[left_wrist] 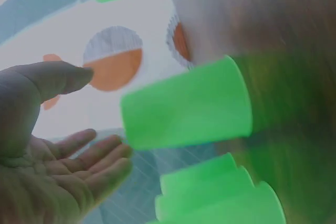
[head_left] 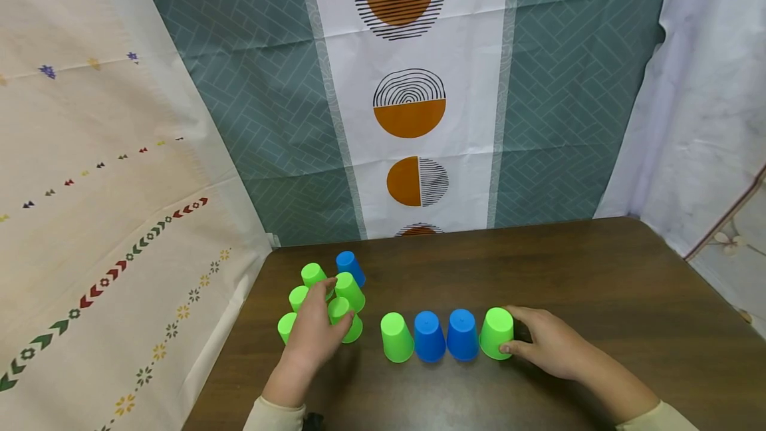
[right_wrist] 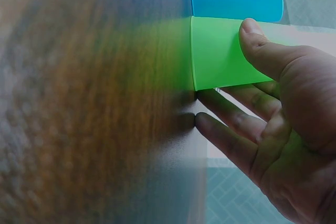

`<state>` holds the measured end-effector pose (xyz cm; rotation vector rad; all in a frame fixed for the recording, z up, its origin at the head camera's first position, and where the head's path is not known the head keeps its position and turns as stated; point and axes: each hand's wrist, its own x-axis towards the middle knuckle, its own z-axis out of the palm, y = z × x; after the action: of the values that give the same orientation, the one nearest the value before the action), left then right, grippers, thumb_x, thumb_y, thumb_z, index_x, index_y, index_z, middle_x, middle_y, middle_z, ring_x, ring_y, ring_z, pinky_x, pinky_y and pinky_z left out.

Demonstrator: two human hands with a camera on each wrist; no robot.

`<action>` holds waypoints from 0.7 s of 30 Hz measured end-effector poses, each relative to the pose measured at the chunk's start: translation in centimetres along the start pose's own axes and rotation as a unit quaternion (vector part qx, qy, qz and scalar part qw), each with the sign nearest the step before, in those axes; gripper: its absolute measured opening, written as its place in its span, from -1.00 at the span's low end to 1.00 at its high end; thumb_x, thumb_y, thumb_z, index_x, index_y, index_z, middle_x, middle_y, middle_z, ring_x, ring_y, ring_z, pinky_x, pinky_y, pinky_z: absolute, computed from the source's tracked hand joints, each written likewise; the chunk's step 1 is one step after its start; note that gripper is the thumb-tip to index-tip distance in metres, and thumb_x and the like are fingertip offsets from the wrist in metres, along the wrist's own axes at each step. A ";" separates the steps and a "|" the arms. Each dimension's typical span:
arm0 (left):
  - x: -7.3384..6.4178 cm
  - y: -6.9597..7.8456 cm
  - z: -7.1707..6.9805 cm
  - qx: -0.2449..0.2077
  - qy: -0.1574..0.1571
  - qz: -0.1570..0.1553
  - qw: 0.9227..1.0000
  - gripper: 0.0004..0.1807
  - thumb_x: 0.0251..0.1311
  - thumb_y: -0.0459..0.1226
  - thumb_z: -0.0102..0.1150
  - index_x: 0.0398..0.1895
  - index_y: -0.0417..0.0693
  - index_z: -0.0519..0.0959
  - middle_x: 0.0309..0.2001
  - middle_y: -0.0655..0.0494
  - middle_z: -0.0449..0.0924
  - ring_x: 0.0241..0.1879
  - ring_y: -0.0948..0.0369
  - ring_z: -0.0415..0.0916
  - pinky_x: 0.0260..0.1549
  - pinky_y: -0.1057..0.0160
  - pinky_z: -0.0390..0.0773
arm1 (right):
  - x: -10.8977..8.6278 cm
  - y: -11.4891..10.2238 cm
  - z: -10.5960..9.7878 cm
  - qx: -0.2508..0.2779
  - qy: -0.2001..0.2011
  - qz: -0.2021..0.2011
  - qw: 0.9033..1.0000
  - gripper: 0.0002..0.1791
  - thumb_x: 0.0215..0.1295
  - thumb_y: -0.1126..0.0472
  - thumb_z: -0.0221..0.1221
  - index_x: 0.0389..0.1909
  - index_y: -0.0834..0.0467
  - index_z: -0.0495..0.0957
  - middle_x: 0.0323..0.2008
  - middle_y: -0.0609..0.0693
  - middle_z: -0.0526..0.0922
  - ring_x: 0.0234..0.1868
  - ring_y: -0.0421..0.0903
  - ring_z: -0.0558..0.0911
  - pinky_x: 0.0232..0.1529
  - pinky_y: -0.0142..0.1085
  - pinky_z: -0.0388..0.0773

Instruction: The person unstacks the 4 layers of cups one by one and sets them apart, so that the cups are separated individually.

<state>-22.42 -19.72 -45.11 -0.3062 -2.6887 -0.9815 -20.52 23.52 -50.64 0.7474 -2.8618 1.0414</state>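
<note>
Tabletop (head_left: 598,285) with upended blue cups (head_left: 429,338); right hand (head_left: 547,343) with fingers pinching green cup (head_left: 496,334); left hand (head_left: 314,331), fingers apart, near other green cups (head_left: 350,292).

Soft shadows, faint sheen on the tabletop (head_left: 586,278); blurry left wrist view.

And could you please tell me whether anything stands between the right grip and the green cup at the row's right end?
Nothing visible does: the right grip is at that green cup, thumb by its near side, and the adjacent blue cup stands on the side away from the grip.
</note>
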 end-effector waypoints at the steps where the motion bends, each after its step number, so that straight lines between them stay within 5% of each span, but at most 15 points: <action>1: -0.1 0.4 0.1 -0.005 0.007 0.014 1.000 -0.24 0.22 -0.32 0.49 0.42 -0.36 0.33 0.34 -0.24 0.47 0.29 -0.18 0.48 0.23 -0.16 0.54 | 0.0 0.0 0.0 0.000 0.000 0.001 1.000 -0.31 0.26 -0.17 0.43 0.30 0.11 0.55 0.07 -0.25 0.69 0.19 0.07 0.67 0.17 0.12 0.60; 6: -0.6 2.3 0.9 -0.060 0.002 0.069 0.996 -0.30 0.24 -0.29 0.50 0.39 -0.23 0.39 0.33 -0.08 0.51 0.34 -0.09 0.48 0.32 -0.06 0.49 | 0.0 0.0 0.0 0.002 -0.002 0.004 1.000 -0.29 0.26 -0.17 0.43 0.31 0.12 0.54 0.09 -0.22 0.69 0.20 0.08 0.67 0.17 0.13 0.60; 11: -0.9 3.4 2.2 -0.105 -0.051 0.048 0.992 -0.27 0.25 -0.16 0.52 0.42 -0.04 0.39 0.34 0.06 0.50 0.35 -0.03 0.48 0.32 -0.08 0.48 | 0.0 0.1 0.0 0.005 -0.002 0.004 1.000 -0.30 0.26 -0.19 0.42 0.31 0.11 0.55 0.07 -0.25 0.68 0.19 0.06 0.67 0.17 0.11 0.60; 21: -1.2 2.9 4.5 -0.106 -0.122 0.045 0.986 -0.13 0.19 -0.05 0.55 0.47 -0.15 0.34 0.41 -0.08 0.45 0.44 -0.10 0.35 0.34 -0.23 0.41 | 0.0 0.1 0.1 0.004 -0.001 0.004 1.000 -0.31 0.27 -0.20 0.41 0.30 0.08 0.55 0.06 -0.29 0.68 0.18 0.03 0.67 0.17 0.11 0.61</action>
<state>-21.24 -14.74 -47.12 -0.6228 -2.7555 -1.2795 -20.54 23.52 -50.74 0.7396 -2.8662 1.0540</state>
